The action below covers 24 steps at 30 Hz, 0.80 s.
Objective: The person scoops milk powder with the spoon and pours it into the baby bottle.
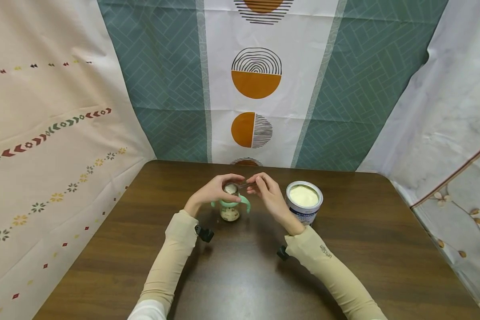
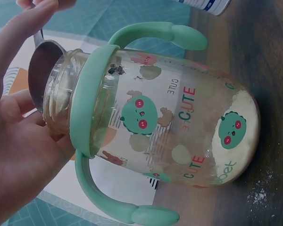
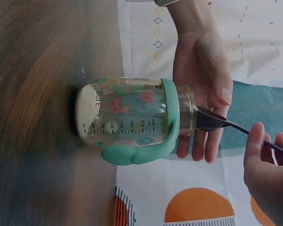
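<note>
- Head view: dark brown wooden desk (image 1: 368, 249) with rounded corners, closed in by hanging cloths — cream with small arrow and flower rows on the left, teal herringbone with a white strip of orange half-circles behind, pale marbled sheet on the right.
- Standing near the middle of the desk: clear baby bottle (image 1: 230, 208) with mint-green collar and two looped handles, lid off, upright.
- At the bottom of the bottle: a shallow layer of pale powder, seen in both wrist views (image 3: 87, 110); cartoon prints, the word CUTE and a measuring scale on the glass.
- Just right of the bottle, well clear of it: open round tin (image 1: 304, 201), white and blue wall, filled nearly to the rim with creamy powder.
- Left hand (image 1: 213, 190) cupped round the bottle's neck, fingers curved behind the open mouth, grip loosely wrapped about the rim.
- Right hand (image 1: 269, 192) pinching the thin handle of a metal spoon (image 3: 212, 121); spoon bowl right at the bottle mouth, tilted toward it.
- A few specks of spilled powder on the desk beside the bottle's base (image 2: 259, 194).
- Both forearms in beige sleeves.
</note>
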Each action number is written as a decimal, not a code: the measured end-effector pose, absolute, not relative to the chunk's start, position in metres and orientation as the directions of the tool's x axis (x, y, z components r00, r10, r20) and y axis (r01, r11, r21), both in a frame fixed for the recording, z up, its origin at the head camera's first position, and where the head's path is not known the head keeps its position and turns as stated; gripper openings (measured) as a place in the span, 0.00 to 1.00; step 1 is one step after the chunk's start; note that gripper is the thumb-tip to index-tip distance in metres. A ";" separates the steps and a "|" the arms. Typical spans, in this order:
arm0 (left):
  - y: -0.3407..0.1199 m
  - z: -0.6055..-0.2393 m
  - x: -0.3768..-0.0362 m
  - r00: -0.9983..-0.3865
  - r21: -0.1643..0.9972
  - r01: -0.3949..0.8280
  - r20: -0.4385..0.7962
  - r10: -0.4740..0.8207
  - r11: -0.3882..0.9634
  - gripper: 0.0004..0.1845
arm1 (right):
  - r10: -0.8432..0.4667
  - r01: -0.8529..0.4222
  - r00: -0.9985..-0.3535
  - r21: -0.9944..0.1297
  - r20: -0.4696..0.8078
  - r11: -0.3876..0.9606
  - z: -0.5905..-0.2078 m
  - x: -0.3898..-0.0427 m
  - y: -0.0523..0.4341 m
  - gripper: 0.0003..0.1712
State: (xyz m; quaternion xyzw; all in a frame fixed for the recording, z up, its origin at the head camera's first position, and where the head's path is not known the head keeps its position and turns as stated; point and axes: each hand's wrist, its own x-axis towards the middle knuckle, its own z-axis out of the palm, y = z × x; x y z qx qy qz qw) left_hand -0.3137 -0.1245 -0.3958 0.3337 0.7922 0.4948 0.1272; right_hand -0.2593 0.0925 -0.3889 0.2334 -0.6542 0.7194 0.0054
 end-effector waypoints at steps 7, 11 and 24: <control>-0.122 -0.378 -0.300 -0.730 0.869 0.406 0.121 0.673 0.283 0.36 | -0.334 -0.335 -0.872 -0.934 0.358 -0.128 -0.389 -0.257 0.095 0.21; -0.123 -0.380 -0.301 -0.728 0.865 0.416 0.133 0.673 0.280 0.35 | -0.343 -0.352 -0.864 -0.929 0.369 -0.113 -0.389 -0.256 0.097 0.20; -0.129 -0.410 -0.320 -0.753 0.882 0.402 0.165 0.637 0.247 0.35 | -0.308 -0.401 -0.850 -0.904 0.427 -0.146 -0.390 -0.256 0.098 0.15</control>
